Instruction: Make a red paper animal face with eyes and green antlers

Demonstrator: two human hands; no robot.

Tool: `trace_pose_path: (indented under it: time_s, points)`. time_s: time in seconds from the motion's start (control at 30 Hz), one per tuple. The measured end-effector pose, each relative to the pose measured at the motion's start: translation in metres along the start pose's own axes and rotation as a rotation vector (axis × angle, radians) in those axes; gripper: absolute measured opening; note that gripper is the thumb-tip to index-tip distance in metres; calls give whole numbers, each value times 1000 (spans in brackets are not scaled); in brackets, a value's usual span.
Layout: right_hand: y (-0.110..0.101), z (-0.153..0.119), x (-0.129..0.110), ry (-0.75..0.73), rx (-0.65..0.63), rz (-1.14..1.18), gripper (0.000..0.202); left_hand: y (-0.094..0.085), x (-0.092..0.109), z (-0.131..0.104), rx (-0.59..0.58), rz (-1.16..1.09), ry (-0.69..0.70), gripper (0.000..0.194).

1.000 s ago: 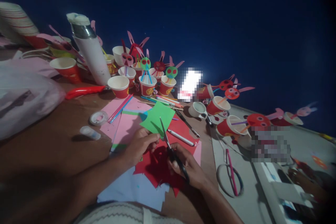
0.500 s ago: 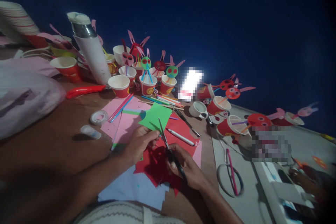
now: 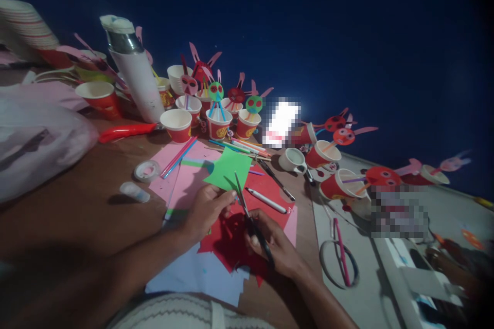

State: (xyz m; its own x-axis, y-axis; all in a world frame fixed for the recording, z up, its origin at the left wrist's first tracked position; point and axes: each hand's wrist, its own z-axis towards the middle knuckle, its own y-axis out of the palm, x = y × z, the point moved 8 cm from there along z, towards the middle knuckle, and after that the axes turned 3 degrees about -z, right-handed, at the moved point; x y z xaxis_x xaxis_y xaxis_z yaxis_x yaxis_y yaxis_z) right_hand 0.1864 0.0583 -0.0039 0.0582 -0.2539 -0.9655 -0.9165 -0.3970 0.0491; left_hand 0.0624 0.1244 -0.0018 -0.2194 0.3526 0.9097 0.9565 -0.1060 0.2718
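Between my two hands is a piece of green paper [image 3: 228, 167], pinched at its lower edge by my left hand [image 3: 210, 208]. My right hand [image 3: 272, 241] is closed round the black handles of a pair of scissors [image 3: 244, 203]. The blades point up and away from me and lie across the green paper's lower right part. Under my hands are red paper sheets [image 3: 231, 231], pink paper [image 3: 195, 177] and pale blue paper [image 3: 193, 277]. A white marker pen [image 3: 266, 200] rests on the red paper just beyond the scissors.
Red paper cups [image 3: 176, 126] with paper animal heads on straws line the back. A white flask [image 3: 135, 77] stands at left, near a red-handled tool [image 3: 129, 132] and a plastic bag [image 3: 42, 144]. A white mug [image 3: 292, 160] and a tape ring [image 3: 328, 270] are at right.
The green paper has tilted slightly in my left hand, and the scissor blades appear a little further apart against it. The rest of the table shifts only slightly with the camera.
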Motion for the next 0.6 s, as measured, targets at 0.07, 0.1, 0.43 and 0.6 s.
trace_pose_path:
  time_s: [0.07, 0.1, 0.43, 0.6]
  points:
    - [0, 0, 0, -4, -1, -3, 43, -1, 0, 0, 9, 14, 8, 23]
    - [0, 0, 0, -6, 1, -3, 42, -1, 0, 0, 13, 20, 10, 22]
    - [-1, 2, 1, -15, 16, 16, 38, -1, -2, 0, 30, 26, -9, 24]
    - [-1, 1, 1, -2, 25, 20, 37, 0, -7, 1, 10, -11, -28, 23]
